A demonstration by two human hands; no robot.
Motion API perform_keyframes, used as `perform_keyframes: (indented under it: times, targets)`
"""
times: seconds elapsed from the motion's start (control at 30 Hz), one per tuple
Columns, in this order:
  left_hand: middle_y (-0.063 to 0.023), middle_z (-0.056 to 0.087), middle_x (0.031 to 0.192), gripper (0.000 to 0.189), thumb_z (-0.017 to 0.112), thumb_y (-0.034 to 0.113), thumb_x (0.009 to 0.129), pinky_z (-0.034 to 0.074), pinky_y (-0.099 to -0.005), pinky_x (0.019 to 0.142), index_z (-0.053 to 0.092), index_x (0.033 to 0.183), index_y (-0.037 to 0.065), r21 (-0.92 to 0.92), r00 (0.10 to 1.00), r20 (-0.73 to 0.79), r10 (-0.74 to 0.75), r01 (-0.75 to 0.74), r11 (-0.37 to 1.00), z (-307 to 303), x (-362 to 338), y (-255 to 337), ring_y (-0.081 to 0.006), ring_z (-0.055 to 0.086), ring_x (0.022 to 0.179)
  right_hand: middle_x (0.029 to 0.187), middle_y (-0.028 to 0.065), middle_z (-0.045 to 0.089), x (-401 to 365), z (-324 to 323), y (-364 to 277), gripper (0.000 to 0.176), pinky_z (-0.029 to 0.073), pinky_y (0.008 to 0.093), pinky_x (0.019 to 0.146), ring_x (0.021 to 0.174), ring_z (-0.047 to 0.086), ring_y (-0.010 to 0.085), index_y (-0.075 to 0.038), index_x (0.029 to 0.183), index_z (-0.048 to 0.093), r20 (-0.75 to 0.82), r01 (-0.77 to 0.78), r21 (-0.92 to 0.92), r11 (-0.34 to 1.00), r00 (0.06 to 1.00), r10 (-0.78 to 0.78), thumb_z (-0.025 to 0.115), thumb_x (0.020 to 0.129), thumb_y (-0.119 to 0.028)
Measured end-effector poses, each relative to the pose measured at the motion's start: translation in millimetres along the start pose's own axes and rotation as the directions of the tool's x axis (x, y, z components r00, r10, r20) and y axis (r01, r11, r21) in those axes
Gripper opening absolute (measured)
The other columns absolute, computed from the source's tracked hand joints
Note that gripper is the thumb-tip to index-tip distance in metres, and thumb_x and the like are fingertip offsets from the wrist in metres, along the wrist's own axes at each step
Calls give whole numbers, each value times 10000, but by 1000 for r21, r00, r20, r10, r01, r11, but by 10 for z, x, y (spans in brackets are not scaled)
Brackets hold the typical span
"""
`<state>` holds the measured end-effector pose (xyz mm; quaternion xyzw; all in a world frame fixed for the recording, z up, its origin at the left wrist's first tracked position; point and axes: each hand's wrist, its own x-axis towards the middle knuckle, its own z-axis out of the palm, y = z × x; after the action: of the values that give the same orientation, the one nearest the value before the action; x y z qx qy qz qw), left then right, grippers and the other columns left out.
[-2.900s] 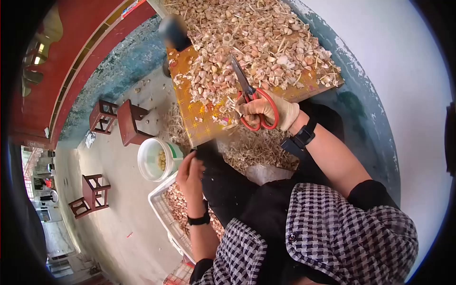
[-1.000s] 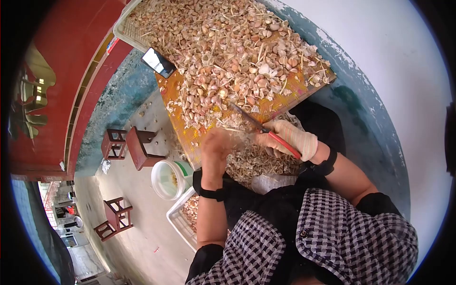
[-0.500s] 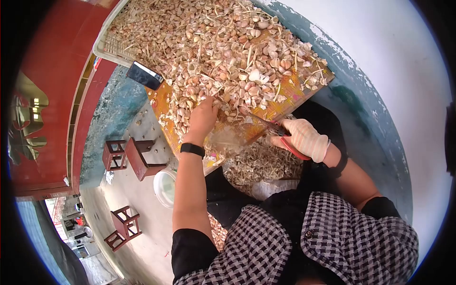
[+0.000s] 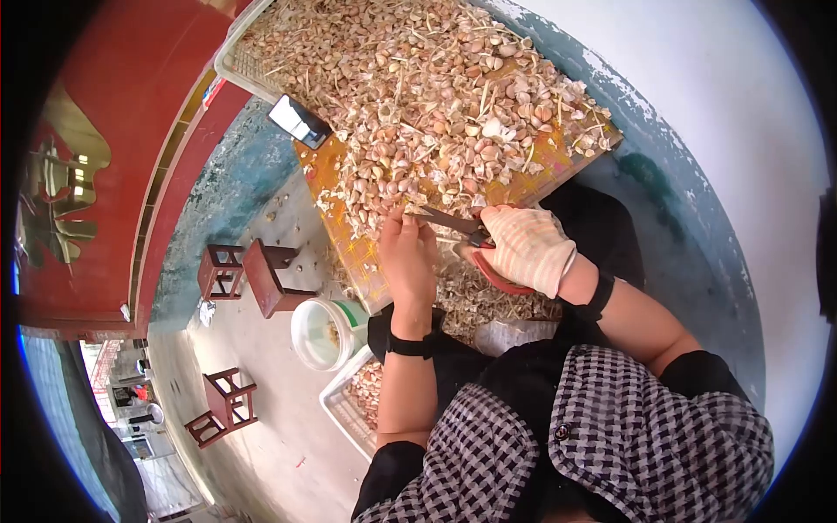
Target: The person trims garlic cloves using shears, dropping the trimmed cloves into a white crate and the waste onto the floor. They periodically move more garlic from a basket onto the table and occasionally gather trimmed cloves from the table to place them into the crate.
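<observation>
My left hand [image 4: 408, 266], bare with a black wristband, has its fingertips pinched together at the near edge of the garlic pile; what lies between them is too small to make out. In a striped pale glove, my right hand [image 4: 534, 248] grips a pair of scissors [image 4: 446, 220] by the red handles. The blades point left, parted a little, their tips right at my left fingertips. Loose garlic cloves [image 4: 397, 161], skins and dry stems cover the orange patterned board [image 4: 353, 261] in front of me.
A phone [image 4: 298, 122] lies at the board's left corner beside a white basket [image 4: 240, 74]. Below are a translucent bucket [image 4: 316, 336], another basket [image 4: 344, 410] of garlic, and a heap of skins [image 4: 488, 301] near my lap. Small wooden stools [image 4: 270, 277] stand left; a wall [image 4: 689, 174] bounds the right.
My left hand has drawn back from the pile towards me and to the right, meeting the scissors. The scissors have shifted left. The view has turned slightly, showing more of the bucket and lower basket.
</observation>
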<state>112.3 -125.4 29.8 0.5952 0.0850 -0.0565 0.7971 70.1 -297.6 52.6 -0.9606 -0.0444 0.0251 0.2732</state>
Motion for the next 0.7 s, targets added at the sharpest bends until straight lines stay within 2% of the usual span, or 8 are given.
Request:
perform_keyframes:
  times: [0.1,0.33,0.43,0.47,0.53,0.6,0.67,0.7]
  targets:
    - [-5,564,916,271,474,175,997,404,-186,622,526,1202,6,137,998,-12,64,-62,989,-70,-189,26,-62,508,754,839,158,668,-135,27,-62,428,508,434,757,833,660,342,-34,912,605,-73,77,-44,996,994,-80,659,822,-449]
    - [-9,542,992,282,497,219,995,424,-211,702,493,1206,32,33,985,-31,170,-169,985,-82,-448,0,-66,495,849,776,191,652,-305,-6,-145,378,505,452,721,810,655,368,-33,903,608,1,85,-36,996,996,-85,649,835,-402]
    - [-5,556,961,240,508,201,992,441,-209,694,517,1169,39,-68,988,-45,147,-150,986,-89,-478,-4,-74,522,831,707,157,643,-241,179,-40,365,511,415,625,697,667,313,-18,889,607,21,198,39,979,980,-199,629,866,-382]
    - [-1,577,924,213,513,181,990,448,-206,664,533,1154,48,-113,989,-54,139,-144,983,-99,-478,-13,-81,551,800,690,137,636,-274,184,4,369,504,389,593,661,659,281,-15,881,607,149,102,312,945,977,-155,620,877,-384]
    - [-13,581,926,208,518,169,987,459,-210,679,538,1153,45,-88,986,-37,161,-164,983,-136,-457,-44,-93,558,808,655,98,621,-363,-101,-154,379,489,337,527,588,642,218,-10,865,608,408,-201,720,664,897,-170,604,898,-388]
    - [-47,549,1004,253,518,185,985,466,-225,769,516,1178,23,50,976,15,217,-218,975,-203,-430,-69,-105,514,885,619,44,586,-375,36,-71,397,424,250,441,483,554,109,-16,841,613,432,-292,795,531,888,-158,594,911,-406]
    - [-72,564,1031,254,524,165,977,478,-236,765,515,1186,19,-243,994,44,101,-87,966,-274,-432,10,-125,528,888,607,36,587,-368,-40,-37,382,416,226,463,500,543,76,-13,837,623,603,-550,780,299,787,-128,589,909,-386]
    - [-85,572,1044,256,527,154,974,484,-241,763,514,1190,17,-383,996,71,51,-20,923,-299,-439,61,-135,535,890,602,29,587,-364,-45,-48,402,410,208,451,500,551,62,-18,827,626,538,-500,833,235,831,-139,586,910,-409]
